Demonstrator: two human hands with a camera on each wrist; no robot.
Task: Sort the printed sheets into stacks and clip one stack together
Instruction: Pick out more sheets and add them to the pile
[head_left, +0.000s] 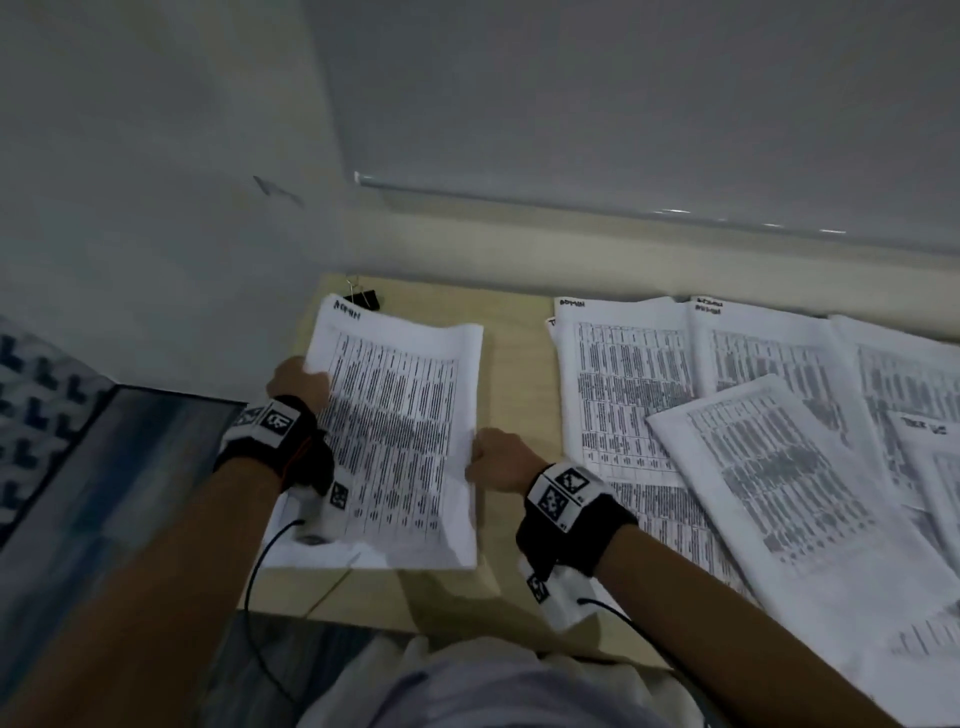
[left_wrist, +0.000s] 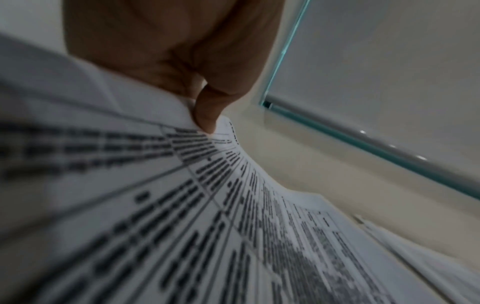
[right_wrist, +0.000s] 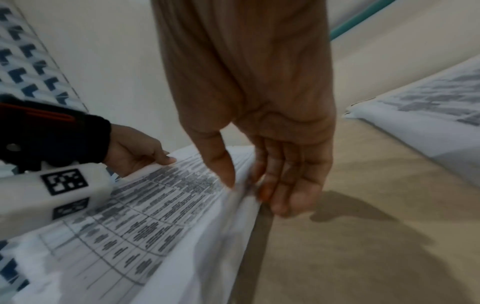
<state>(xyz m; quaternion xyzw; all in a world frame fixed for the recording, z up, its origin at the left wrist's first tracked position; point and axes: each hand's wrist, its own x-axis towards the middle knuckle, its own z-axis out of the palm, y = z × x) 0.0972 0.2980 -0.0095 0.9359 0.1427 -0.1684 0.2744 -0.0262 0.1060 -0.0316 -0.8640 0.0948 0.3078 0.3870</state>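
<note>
While the left hand (head_left: 298, 382) pinched the left edge of the ADMIN-headed stack (head_left: 400, 431), thumb on top and fingers beneath, the right hand (head_left: 496, 460) gripped the right edge — thumb over the top sheet, fingers curled under the edge. Hands were apart, one per long edge; both were clamped on the same stack.

Location: stack sat at the left part of the light wood desk (head_left: 519, 364), its far end raised and bowed upward per the left wrist view; near end seemed to rest on the desk. The black binder clip (head_left: 366, 299) lay on the desk just behind the stack's top-left corner, unused. Unsorted printed sheets (head_left: 727, 415) lay spread and overlapping to the right, well apart from the held stack.

Assessment: step in hand appeared to be squaring the stack before clipping. Sorting of the right-hand spread looked incomplete.

Recommendations:
- Keep both grips light; tight pinching would lock misaligned sheets in place. Let sheets slide, then tap an edge on the desk.
- Edges at the right side looked fanned in the right wrist view, though blur limits certainty — align long edges first, then the top.
- Hold the squared stack with one hand near the top-left corner; fetch the clip with the other.
- Risk: bowing could crease the sheets or spill lower ones.
</note>
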